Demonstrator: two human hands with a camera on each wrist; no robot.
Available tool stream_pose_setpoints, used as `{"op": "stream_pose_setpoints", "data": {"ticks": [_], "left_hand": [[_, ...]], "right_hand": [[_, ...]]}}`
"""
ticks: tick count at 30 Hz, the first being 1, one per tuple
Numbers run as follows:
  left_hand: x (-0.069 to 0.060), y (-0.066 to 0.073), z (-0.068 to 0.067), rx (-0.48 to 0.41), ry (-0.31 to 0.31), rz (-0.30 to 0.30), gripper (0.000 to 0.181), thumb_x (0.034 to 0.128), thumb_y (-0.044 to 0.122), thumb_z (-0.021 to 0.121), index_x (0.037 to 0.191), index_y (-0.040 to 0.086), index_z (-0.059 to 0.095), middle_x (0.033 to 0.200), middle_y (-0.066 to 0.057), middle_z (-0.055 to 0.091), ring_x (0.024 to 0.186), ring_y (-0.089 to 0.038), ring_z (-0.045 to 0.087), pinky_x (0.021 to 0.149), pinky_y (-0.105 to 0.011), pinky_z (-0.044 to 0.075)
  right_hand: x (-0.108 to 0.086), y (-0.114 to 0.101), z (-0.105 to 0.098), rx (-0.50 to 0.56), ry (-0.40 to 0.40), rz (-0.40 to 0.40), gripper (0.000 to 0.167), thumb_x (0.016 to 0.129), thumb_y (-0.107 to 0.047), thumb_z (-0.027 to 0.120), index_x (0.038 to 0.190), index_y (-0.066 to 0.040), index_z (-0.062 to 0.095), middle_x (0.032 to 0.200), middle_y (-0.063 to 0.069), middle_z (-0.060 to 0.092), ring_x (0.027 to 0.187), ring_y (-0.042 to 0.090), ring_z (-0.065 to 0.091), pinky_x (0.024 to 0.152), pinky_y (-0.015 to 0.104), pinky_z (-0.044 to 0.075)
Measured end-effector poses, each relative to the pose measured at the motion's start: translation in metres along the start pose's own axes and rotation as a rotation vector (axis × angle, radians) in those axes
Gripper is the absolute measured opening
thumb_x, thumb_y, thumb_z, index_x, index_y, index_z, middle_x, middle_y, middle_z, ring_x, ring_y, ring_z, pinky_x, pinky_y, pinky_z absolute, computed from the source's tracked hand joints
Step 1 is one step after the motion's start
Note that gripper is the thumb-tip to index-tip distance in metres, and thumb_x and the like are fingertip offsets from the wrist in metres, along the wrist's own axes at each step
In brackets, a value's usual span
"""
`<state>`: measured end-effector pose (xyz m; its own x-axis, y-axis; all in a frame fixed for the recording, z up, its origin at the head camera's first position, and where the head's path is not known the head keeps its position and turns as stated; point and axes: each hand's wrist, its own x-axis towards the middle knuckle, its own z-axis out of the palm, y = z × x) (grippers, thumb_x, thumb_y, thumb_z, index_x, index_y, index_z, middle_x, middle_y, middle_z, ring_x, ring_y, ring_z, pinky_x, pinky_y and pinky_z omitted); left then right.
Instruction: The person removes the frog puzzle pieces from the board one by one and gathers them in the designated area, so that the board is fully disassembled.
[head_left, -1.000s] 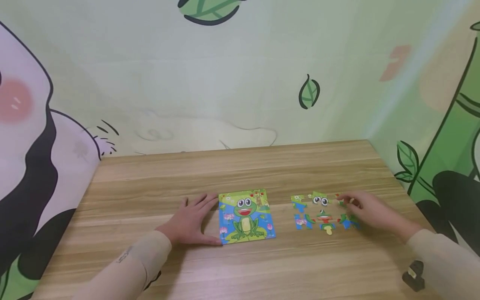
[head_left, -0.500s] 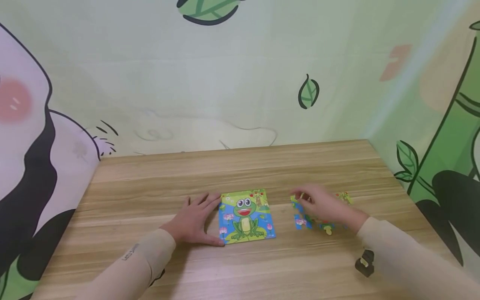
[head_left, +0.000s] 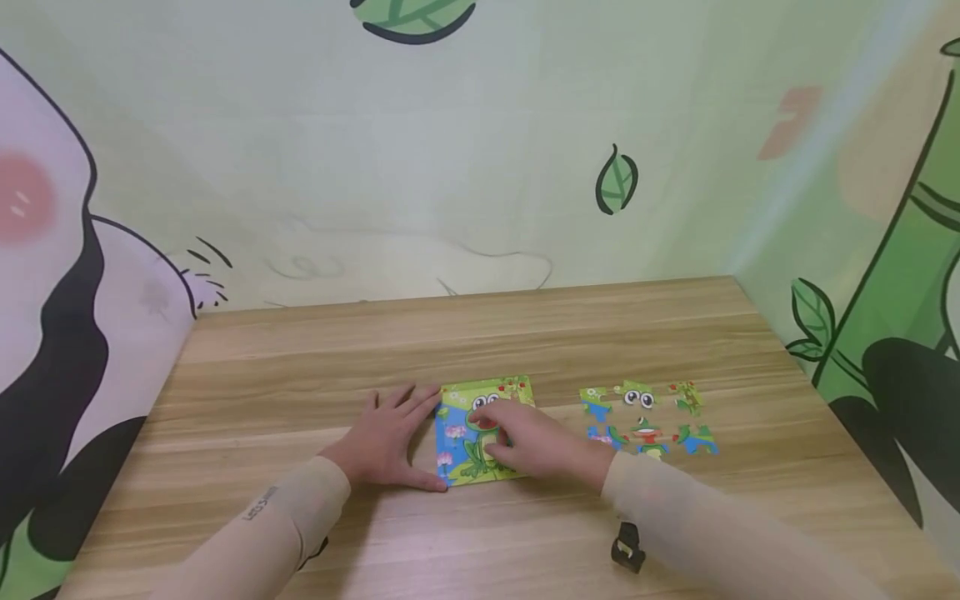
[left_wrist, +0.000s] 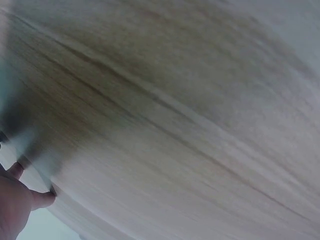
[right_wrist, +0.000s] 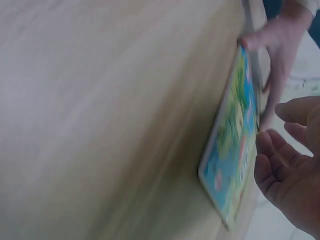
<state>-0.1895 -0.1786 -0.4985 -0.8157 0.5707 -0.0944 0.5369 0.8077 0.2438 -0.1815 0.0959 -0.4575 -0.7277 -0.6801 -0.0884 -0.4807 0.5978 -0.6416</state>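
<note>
A square frog picture board (head_left: 461,471) lies flat on the wooden table. At its left edge rests my left hand (head_left: 386,442), fingers spread, the thumb near the lower corner and the fingertips near the upper corner. My right hand (head_left: 528,437) is over the board and hides part of the frog; its fingers are loosely bent. In the right wrist view the thumb and fingers of that hand stand apart, and nothing shows between them. Several loose jigsaw pieces (head_left: 639,400) with frog parts lie to the right of the board, in two rows.
The wooden table (head_left: 315,350) runs back to a wall (head_left: 480,167) printed with leaves and a panda. Black wrist gear (head_left: 627,547) hangs under the right sleeve.
My right hand has moved left, from the right-hand jigsaw pieces across the left ones to over the frog board. The left hand stays at the board's edge.
</note>
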Motion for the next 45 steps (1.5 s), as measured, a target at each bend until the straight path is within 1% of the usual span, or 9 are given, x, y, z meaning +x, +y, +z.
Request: {"op": "stream_pose_setpoints", "data": {"ticks": [5,11,15,20,28,31,33,39,45], "left_hand": [[0.000,0.001,0.000,0.010,0.002,-0.003,0.129,0.0689,0.089,0.071,0.165,0.014,0.032,0.172,-0.004,0.033,0.157,-0.045,0.029,0.113,-0.084,0.024],[0.000,0.000,0.002,0.031,0.014,0.005,0.128,0.0698,0.089,0.071,0.165,0.014,0.032,0.172,-0.004,0.033,0.157,-0.044,0.028,0.113,-0.083,0.025],[0.000,0.000,0.003,0.019,0.011,0.001,0.127,0.0701,0.089,0.071,0.165,0.014,0.031,0.172,-0.004,0.032,0.158,-0.044,0.027,0.113,-0.084,0.024],[0.001,-0.001,0.003,0.022,0.002,-0.002,0.128,0.0700,0.089,0.071,0.166,0.014,0.030,0.173,-0.004,0.031,0.158,-0.044,0.026,0.113,-0.084,0.024],[0.001,0.000,0.002,0.024,-0.010,-0.006,0.128,0.0701,0.090,0.070,0.166,0.015,0.030,0.173,-0.004,0.031,0.158,-0.044,0.026,0.114,-0.083,0.024],[0.001,0.000,0.002,0.021,-0.018,-0.009,0.128,0.0701,0.090,0.070,0.166,0.015,0.030,0.173,-0.004,0.030,0.159,-0.044,0.026,0.114,-0.083,0.023],[0.001,0.001,0.001,0.018,-0.019,-0.011,0.128,0.0701,0.089,0.070,0.166,0.015,0.030,0.173,-0.004,0.030,0.159,-0.044,0.025,0.114,-0.083,0.023],[0.000,0.002,-0.001,0.011,-0.013,-0.010,0.127,0.0706,0.087,0.072,0.166,0.014,0.031,0.173,-0.005,0.032,0.158,-0.044,0.026,0.114,-0.084,0.023],[0.000,0.004,-0.003,0.012,-0.005,-0.004,0.126,0.0704,0.086,0.074,0.165,0.012,0.033,0.172,-0.007,0.033,0.157,-0.045,0.028,0.113,-0.084,0.024]], "right_hand": [[0.006,-0.008,0.017,-0.061,0.002,-0.015,0.049,0.096,-0.009,0.072,0.141,-0.001,0.056,0.128,0.012,0.066,0.083,0.010,0.055,0.087,0.031,0.053],[0.007,-0.009,0.029,-0.088,0.011,0.009,0.056,0.094,-0.011,0.074,0.145,-0.001,0.054,0.129,0.011,0.066,0.113,0.021,0.063,0.108,0.042,0.052],[0.010,-0.010,0.032,-0.109,0.014,0.019,0.058,0.092,-0.010,0.075,0.145,-0.001,0.054,0.129,0.012,0.067,0.122,0.025,0.063,0.111,0.045,0.050],[0.012,-0.012,0.033,-0.131,0.001,0.041,0.060,0.093,-0.011,0.074,0.148,-0.002,0.053,0.132,0.012,0.064,0.122,0.024,0.063,0.110,0.044,0.051],[0.013,-0.015,0.032,-0.186,-0.023,0.056,0.059,0.094,-0.014,0.075,0.149,-0.001,0.055,0.122,0.009,0.060,0.101,0.017,0.058,0.094,0.035,0.055],[0.013,-0.016,0.031,-0.182,-0.034,0.068,0.059,0.094,-0.015,0.075,0.148,-0.002,0.056,0.120,0.009,0.059,0.098,0.015,0.055,0.092,0.034,0.053],[0.014,-0.016,0.031,-0.172,-0.033,0.070,0.057,0.093,-0.014,0.075,0.147,-0.003,0.057,0.120,0.009,0.058,0.098,0.016,0.054,0.093,0.034,0.053],[0.015,-0.015,0.032,-0.132,-0.007,0.066,0.053,0.092,-0.010,0.075,0.141,-0.006,0.056,0.124,0.011,0.059,0.111,0.021,0.059,0.103,0.041,0.053],[0.014,-0.016,0.032,-0.080,0.023,0.050,0.049,0.093,-0.006,0.072,0.139,-0.004,0.056,0.126,0.010,0.063,0.116,0.022,0.062,0.105,0.041,0.053]]}}
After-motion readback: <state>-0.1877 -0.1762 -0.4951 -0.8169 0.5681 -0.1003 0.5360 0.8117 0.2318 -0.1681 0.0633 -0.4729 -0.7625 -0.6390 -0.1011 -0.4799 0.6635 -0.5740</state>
